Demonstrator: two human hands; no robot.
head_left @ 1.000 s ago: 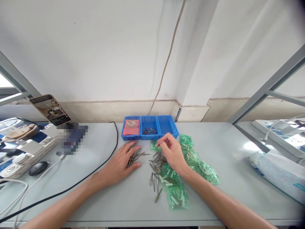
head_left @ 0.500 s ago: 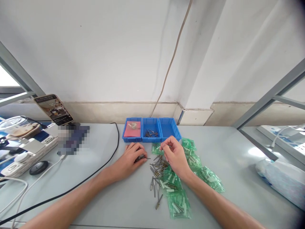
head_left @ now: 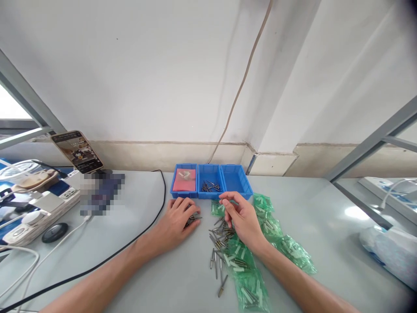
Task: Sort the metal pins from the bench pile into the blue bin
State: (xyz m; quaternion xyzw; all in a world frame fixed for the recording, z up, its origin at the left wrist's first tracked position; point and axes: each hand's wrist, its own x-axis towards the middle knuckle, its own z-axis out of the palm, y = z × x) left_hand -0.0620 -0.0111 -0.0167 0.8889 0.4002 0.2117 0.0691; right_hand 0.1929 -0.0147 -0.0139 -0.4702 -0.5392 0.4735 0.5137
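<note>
My left hand [head_left: 180, 221] rests on the table, its fingers curled round a small bunch of slim metal pins [head_left: 193, 218] whose ends poke out beside the thumb. Just in front of the bins hovers my right hand [head_left: 240, 219], fingers loosely bent and a little apart; I see nothing between them. Below it lies a loose pile of metal pins [head_left: 221, 237], each with a thicker brassy part. Several green plastic bags [head_left: 252, 289] holding pins and white plastic pieces lie under and around my right forearm.
Three joined blue bins stand at the back: the left bin [head_left: 184, 195] holds a red packet [head_left: 184, 184], the middle bin [head_left: 211, 195] some pins. A black cable [head_left: 130, 242] crosses the left side. A propped phone [head_left: 78, 151] and power strips [head_left: 70, 193] stand farther left.
My right hand's thumb and forefinger have gone from pinched together to slightly apart. My left hand stays round its pins. The whole view has shifted a little.
</note>
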